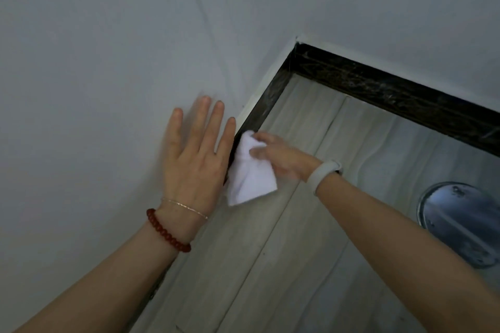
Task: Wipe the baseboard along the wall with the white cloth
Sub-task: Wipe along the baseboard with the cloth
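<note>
Right hand point(278, 155) pinches the crumpled white cloth point(250, 173) between thumb and fingers, upper edge of the cloth pressed against the dark glossy baseboard point(259, 105), loose corner hanging over the pale wood-grain floor point(284, 251). Left hand point(196, 159) lies flat, fingers straight, on the grey-white wall point(108, 62) just beside the cloth. Round metal dish point(460, 222) sits on the floor, well apart at right.

Counting up what's showing here: two hands, the left hand point(195, 162) and right hand point(281, 158), one white cloth point(250, 176), three wrist things (red beads point(167, 231), thin chain point(185, 207), pale band point(323, 171)), and one round metal disc point(460, 222) sitting on the floor.
</note>
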The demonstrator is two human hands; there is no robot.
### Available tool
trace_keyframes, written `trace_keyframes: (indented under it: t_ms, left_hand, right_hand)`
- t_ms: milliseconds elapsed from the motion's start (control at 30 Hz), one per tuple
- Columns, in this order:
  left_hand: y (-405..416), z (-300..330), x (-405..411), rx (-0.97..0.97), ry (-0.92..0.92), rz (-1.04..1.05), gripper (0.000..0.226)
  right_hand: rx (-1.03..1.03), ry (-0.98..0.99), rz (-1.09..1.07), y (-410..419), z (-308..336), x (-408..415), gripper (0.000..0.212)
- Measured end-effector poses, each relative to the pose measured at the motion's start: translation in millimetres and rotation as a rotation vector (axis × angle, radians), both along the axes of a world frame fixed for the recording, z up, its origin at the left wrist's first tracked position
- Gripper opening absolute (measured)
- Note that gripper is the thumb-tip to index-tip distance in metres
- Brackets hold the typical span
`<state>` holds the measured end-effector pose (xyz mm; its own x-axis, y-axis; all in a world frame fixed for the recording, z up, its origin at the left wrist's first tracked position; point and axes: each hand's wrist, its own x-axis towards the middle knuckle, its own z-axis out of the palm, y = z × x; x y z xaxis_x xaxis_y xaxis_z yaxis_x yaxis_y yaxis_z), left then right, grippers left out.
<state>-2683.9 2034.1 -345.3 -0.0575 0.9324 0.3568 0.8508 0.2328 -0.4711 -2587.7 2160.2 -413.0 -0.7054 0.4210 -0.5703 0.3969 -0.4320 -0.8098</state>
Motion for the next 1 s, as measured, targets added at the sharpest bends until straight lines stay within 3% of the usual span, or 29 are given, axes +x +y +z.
trace_keyframes:
  t_ms: [100, 233, 400, 467, 567, 667, 833, 1000]
  left_hand:
    - [11, 0, -8, -0.007, 0.034, 0.017, 0.037]
    - [9, -5, -10, -0.069, 0.141, 0.050, 0.043]
    - [9, -5, -11, -0.117, 0.146, 0.079, 0.054]
    - [9, -6, -12, -0.121, 0.166, 0.086, 0.054]
    - [9, -8, -13, -0.120, 0.188, 0.083, 0.047]
    - [9, -7, -13, -0.120, 0.178, 0.069, 0.046]
    - [9, -9, -13, -0.103, 0.174, 0.061, 0.050]
    - [8, -10, -14, -0.117, 0.187, 0.061, 0.050]
  right_hand:
    - [0.198, -0.042, -0.353, 55, -11, -8, 0.044]
    - [0.349, -0.084, -0.488, 94, -17, -32, 0.054]
    - [0.395, 0.093, -0.412, 51, -26, -41, 0.057]
    - [0.373, 0.211, -0.246, 9, -35, -25, 0.057]
    - [0.404, 0.148, 0.075, -43, -26, 2, 0.064]
    - [0.432, 0.055, -0.115, -23, -17, -9, 0.056]
    - [0.286, 0.056, -0.510, 79, -10, -34, 0.055]
    - [0.384, 0.090, -0.422, 26, -12, -35, 0.053]
